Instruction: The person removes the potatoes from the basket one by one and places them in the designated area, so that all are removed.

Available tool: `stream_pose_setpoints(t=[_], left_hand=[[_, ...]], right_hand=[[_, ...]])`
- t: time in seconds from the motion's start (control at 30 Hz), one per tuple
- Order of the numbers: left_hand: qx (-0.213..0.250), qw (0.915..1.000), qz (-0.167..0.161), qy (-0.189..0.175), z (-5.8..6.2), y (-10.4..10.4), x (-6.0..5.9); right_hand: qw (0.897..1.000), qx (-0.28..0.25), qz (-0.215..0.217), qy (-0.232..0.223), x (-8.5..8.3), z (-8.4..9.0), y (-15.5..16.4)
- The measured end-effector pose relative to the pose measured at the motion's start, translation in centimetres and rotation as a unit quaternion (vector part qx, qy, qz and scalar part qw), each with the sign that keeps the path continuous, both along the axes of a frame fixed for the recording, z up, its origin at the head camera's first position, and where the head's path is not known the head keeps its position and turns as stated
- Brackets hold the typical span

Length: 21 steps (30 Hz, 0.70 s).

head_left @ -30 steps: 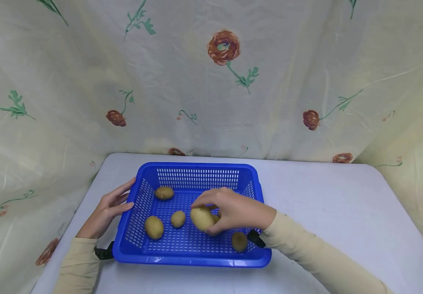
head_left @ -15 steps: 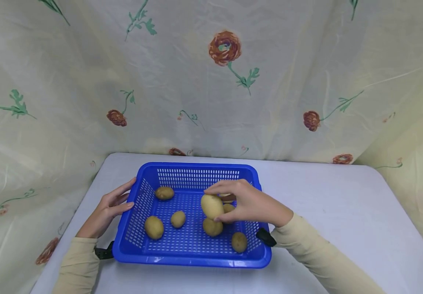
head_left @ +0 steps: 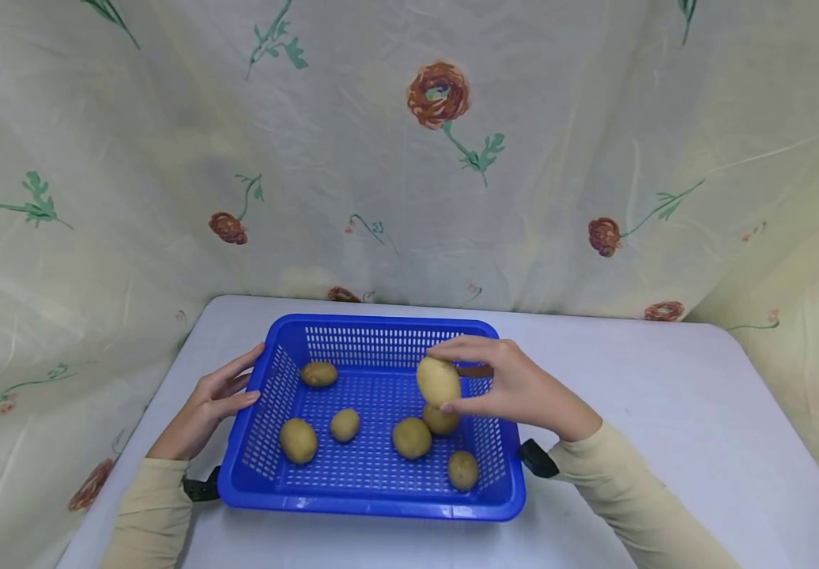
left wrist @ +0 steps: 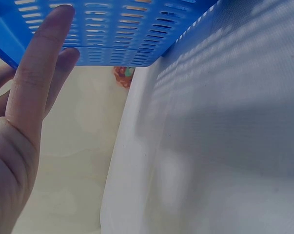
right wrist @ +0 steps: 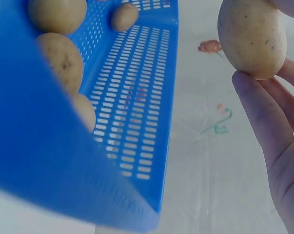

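Note:
My right hand (head_left: 523, 391) pinches a pale oval potato (head_left: 438, 382) between fingertips and thumb, lifted above the right part of a blue plastic basket (head_left: 374, 503). In the right wrist view, dark specks mark the held potato (right wrist: 254, 39). My left hand (head_left: 205, 408) rests against the basket's left side, its fingers fairly straight on the rim and outer wall; the left wrist view shows a finger (left wrist: 37, 68) along the slotted wall. Inside the basket lie several potatoes, among them a potato (head_left: 299, 440) at left, a small potato (head_left: 344, 425) and a rounder potato (head_left: 412, 438).
The basket stands on a table (head_left: 630, 395) with a white cloth, towards the left half. Behind and at both sides hangs a pale curtain (head_left: 523, 158) with printed flowers. A black strap (head_left: 537, 458) sits at the right wrist.
My right hand has moved right and a little up with the potato, uncovering two potatoes in the basket beneath. The left hand and basket have stayed in place.

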<state>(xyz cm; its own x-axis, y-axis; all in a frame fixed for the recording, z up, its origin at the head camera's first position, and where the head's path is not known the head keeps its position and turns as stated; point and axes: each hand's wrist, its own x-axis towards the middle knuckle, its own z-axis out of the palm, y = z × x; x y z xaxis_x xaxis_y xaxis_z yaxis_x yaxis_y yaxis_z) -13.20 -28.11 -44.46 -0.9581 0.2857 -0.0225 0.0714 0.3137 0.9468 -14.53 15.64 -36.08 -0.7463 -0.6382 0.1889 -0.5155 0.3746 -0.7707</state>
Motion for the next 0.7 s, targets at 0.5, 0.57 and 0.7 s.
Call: stream_pose_setpoints(t=[0.5, 0.57, 0.7], left_hand=[[-0.005, 1.0000, 0.001, -0.003, 0.0, -0.1, 0.1], [-0.005, 1.0000, 0.000, -0.003, 0.0, -0.1, 0.1], [-0.006, 1.0000, 0.000, -0.004, 0.0, -0.1, 0.0]], right_hand=[[0.998, -0.011, -0.067, -0.011, 0.3, -1.3, 2.8], [0.997, -0.008, -0.075, -0.004, 0.3, -1.5, 3.1], [0.996, -0.008, -0.085, 0.006, 0.2, -1.8, 3.8]])
